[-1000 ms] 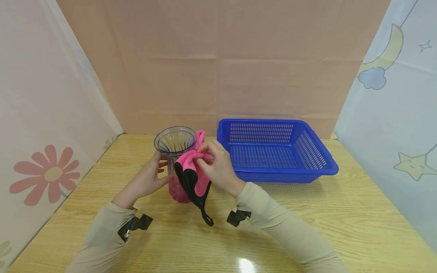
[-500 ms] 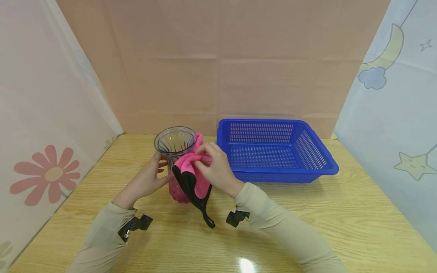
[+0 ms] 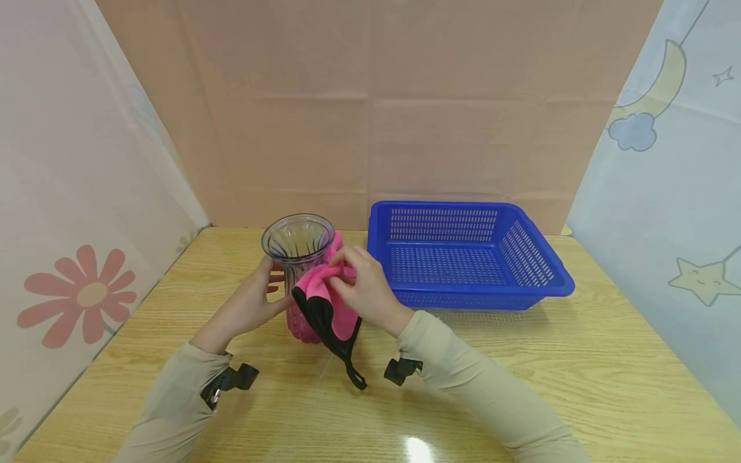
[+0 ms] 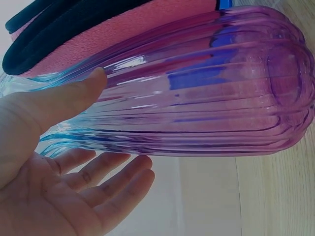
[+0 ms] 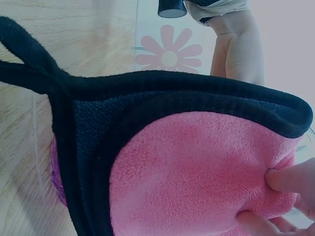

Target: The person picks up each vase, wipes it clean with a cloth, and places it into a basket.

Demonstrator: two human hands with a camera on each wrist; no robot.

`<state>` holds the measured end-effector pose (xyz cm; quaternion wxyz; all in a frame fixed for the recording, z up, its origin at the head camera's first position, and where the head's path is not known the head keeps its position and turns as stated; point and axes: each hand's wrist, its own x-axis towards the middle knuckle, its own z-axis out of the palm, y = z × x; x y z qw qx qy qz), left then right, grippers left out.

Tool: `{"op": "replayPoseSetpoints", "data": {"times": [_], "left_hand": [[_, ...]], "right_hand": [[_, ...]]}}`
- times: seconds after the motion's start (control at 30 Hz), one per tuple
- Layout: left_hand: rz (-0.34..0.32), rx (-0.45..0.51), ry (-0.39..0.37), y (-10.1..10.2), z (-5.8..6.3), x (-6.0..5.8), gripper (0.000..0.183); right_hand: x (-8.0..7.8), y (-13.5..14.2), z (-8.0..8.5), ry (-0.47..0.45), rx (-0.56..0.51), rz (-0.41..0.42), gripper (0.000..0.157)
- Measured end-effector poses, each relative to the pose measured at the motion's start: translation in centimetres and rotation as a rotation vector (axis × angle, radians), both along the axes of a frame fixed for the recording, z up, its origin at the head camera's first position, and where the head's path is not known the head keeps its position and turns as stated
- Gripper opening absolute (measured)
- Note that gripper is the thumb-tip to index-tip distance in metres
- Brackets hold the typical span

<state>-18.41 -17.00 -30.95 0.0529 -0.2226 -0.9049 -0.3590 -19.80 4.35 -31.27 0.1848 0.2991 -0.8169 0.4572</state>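
Note:
A ribbed glass vase (image 3: 302, 321), clear-blue at its flared rim and pink-purple toward the base, stands upright on the table. My left hand (image 3: 253, 296) holds its neck from the left, thumb on the near side and fingers behind. In the left wrist view, the thumb (image 4: 81, 93) lies along the glass. My right hand (image 3: 370, 286) pinches a fluffy pink cleaning cloth (image 5: 197, 167) with black edging and a hanging loop. The folded cloth (image 3: 345, 315) lies against the vase's right side, just below the rim, hiding part of the glass.
A blue perforated plastic basket (image 3: 463, 299) sits at the back right of the wooden table (image 3: 579, 366). A plain backdrop (image 3: 370, 128) rises behind, with patterned sheets on both sides. Each wrist wears a black strap mount.
My right hand has shifted slightly left and down with the cloth; the cloth's upper end has dropped beside the vase rim. Vase and left hand look still.

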Motion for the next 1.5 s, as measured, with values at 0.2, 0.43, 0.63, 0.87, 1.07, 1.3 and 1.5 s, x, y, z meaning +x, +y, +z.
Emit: {"op": "replayPoseSetpoints", "data": {"times": [0.2, 0.43, 0.63, 0.87, 1.07, 1.3, 1.5], "left_hand": [[-0.004, -0.004, -0.004, 0.0, 0.0, 0.0, 0.071], [-0.002, -0.010, -0.003, 0.0, 0.0, 0.0, 0.071], [0.001, -0.012, 0.000, 0.1, 0.0, -0.1, 0.070], [-0.008, 0.002, 0.010, 0.0, -0.2, -0.1, 0.071], [-0.010, 0.002, 0.008, 0.0, -0.3, -0.1, 0.072], [-0.005, 0.017, -0.018, 0.2, -0.5, -0.3, 0.073], [0.019, 0.015, -0.027, 0.3, -0.5, -0.2, 0.068]], "right_hand": [[0.0, 0.0, -0.3, 0.015, 0.035, -0.005, 0.014], [0.0, 0.2, -0.6, 0.020, 0.094, -0.004, 0.016], [0.0, 0.3, -0.8, 0.016, 0.144, -0.007, 0.017], [0.0, 0.4, -1.0, 0.007, 0.184, -0.007, 0.017], [0.1, 0.5, -1.1, -0.016, 0.208, -0.010, 0.017], [0.2, 0.6, -1.3, -0.054, 0.220, -0.003, 0.016], [0.2, 0.7, -1.4, -0.064, 0.241, 0.002, 0.016]]}}
